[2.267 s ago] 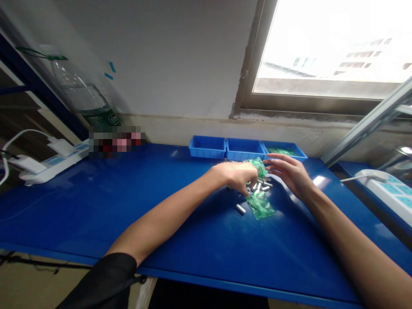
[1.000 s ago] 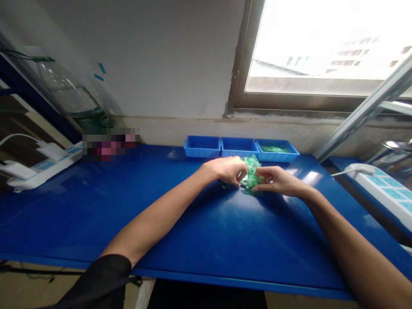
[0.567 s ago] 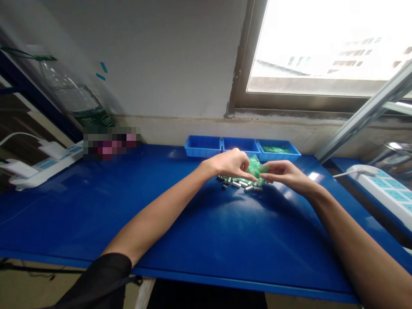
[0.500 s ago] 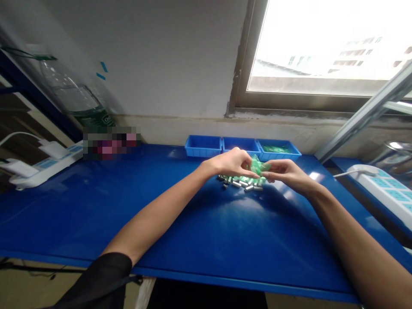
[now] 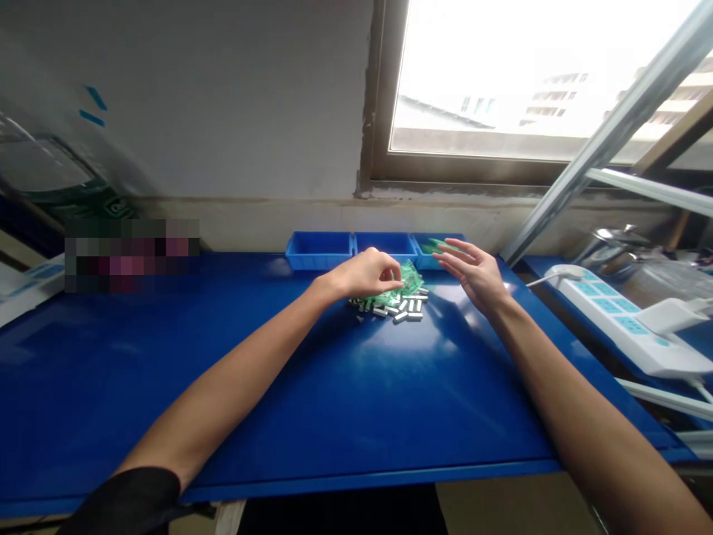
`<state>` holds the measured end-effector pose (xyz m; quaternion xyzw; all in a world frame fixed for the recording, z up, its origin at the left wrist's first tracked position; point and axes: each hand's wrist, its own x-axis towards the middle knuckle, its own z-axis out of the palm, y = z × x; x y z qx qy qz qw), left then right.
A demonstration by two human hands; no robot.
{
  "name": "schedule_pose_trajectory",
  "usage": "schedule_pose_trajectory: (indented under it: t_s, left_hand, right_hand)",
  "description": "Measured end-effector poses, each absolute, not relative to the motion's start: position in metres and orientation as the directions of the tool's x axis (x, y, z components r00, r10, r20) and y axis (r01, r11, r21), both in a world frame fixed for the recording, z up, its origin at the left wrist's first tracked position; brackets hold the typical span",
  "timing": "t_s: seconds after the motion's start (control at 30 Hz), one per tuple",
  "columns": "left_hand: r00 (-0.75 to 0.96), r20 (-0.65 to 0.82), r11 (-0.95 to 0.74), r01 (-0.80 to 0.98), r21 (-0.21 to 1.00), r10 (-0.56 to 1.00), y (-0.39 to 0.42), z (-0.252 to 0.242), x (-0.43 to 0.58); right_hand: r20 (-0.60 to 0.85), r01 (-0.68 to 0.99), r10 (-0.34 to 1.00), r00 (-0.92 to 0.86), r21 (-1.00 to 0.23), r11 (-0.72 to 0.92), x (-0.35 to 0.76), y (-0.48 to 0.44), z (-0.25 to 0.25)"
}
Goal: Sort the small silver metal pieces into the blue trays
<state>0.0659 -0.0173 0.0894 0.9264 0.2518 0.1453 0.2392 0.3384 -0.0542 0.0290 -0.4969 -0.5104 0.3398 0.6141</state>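
Note:
My left hand (image 5: 368, 275) is over the pile with curled fingers, thumb and forefinger pinched at the edge of a crumpled green plastic bag (image 5: 411, 278). Beneath and in front of it lie several small silvery cylinders (image 5: 401, 316), some partly covered by green film. My right hand (image 5: 473, 273) is raised by the right blue bin (image 5: 428, 261), its fingers stretched out and slightly apart. Green pieces (image 5: 431, 246) show in that bin close to the fingertips; whether they touch is unclear.
Two more blue bins, the left (image 5: 320, 260) and the middle (image 5: 384, 241), stand in line against the wall. A white power strip (image 5: 624, 319) is on the right beside a metal frame (image 5: 573, 178). A large bottle (image 5: 50, 178) stands far left near blurred pink items (image 5: 134, 260).
My right hand has come off the green bag, moved up towards the right bin and opened its fingers. My left hand stays at the pile. The view has turned right.

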Motion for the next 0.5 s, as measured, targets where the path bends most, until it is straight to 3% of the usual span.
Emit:
schedule_pose_trajectory:
  t_s: [0.17, 0.3, 0.4, 0.5]
  left_hand:
    - [0.847, 0.102, -0.766, 0.413, 0.492, 0.522, -0.018, 0.087, 0.067]
    - [0.859, 0.027, -0.759, 0.436, 0.484, 0.511, -0.015, 0.098, 0.059]
    - [0.870, -0.190, -0.712, 0.484, 0.509, 0.455, -0.013, 0.106, 0.049]
    - [0.840, -0.379, -0.698, 0.537, 0.475, 0.388, -0.014, 0.109, 0.045]
  right_hand:
    - [0.212, 0.093, 0.960, 0.181, -0.976, 0.198, 0.336, -0.057, 0.031]
    - [0.191, 0.257, 0.978, 0.086, -0.953, 0.164, 0.326, -0.065, 0.039]
    - [0.168, 0.364, 0.983, -0.073, -0.913, 0.183, 0.315, -0.074, 0.047]
    - [0.052, 0.425, 0.951, -0.303, -0.886, 0.184, 0.305, -0.082, 0.052]
